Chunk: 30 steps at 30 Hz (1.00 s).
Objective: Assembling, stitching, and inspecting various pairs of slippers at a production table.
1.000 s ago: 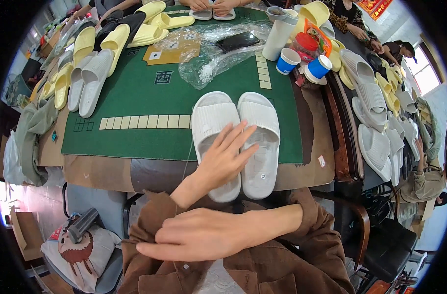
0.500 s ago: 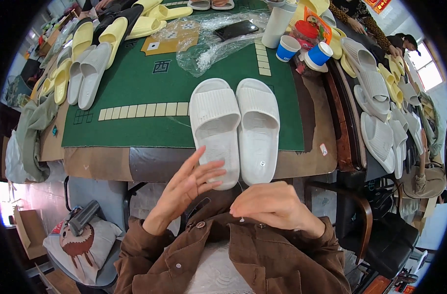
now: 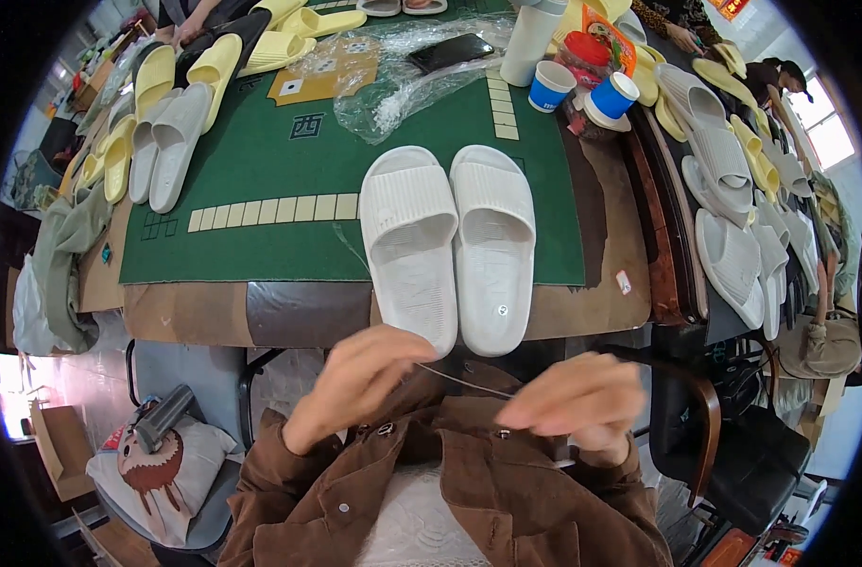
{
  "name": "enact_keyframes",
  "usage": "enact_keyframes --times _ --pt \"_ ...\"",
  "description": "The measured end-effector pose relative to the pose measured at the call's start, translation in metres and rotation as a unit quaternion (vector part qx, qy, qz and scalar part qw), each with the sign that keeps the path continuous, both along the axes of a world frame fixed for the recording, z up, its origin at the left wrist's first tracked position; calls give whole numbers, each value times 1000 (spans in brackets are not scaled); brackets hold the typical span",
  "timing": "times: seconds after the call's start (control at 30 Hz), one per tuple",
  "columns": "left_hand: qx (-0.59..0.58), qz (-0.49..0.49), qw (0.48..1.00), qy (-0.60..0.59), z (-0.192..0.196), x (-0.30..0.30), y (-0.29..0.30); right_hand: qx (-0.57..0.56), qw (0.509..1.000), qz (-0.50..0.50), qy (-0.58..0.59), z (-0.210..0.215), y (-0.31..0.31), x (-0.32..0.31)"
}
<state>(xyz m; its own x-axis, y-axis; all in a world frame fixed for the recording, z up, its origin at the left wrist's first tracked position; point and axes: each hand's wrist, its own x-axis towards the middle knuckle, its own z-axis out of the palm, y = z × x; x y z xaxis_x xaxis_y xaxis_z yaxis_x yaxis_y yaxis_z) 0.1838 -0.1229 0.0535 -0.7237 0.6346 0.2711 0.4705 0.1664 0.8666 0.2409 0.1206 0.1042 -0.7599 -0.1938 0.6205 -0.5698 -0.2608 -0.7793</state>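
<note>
A pair of white slide slippers lies side by side, toes away from me, at the table's near edge: the left slipper [image 3: 412, 213] and the right slipper [image 3: 492, 208], which has a small round sticker on its heel. Just below their heels, my left hand [image 3: 355, 383] pinches one end of a thin, pale strand [image 3: 464, 382]. The strand spans the gap to my right hand [image 3: 582, 397], closed and somewhat blurred, whose fingers hold its other end. What the strand is made of I cannot make out.
A green mat [image 3: 261, 255] covers the table. Crumpled clear plastic [image 3: 355, 113], a black phone [image 3: 450, 53], paper cups [image 3: 551, 87] and a white bottle [image 3: 532, 42] stand or lie farther back. More slippers line both sides. Other people work beyond.
My left hand has gone from spread fingers to a pinch and moved down. My right hand has shifted right, and the strand now stretches between them.
</note>
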Motion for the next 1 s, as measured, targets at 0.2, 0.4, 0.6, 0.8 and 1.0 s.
enact_keyframes --times 0.2,0.4,0.6,0.8,1.0 --pt "-86 51 978 183 14 -9 -16 -61 974 -216 -20 1 34 13" --pt "-215 75 921 314 11 -6 -23 -21 957 -291 -9 8 38 19" --pt "-129 112 923 346 10 -8 -13 -46 923 -381 -39 -3 54 10" --pt "-99 58 939 323 10 -5 -12 20 917 -352 -189 2 57 8" --pt "-137 57 946 289 -15 -13 3 73 896 -195 -392 -36 31 -19"
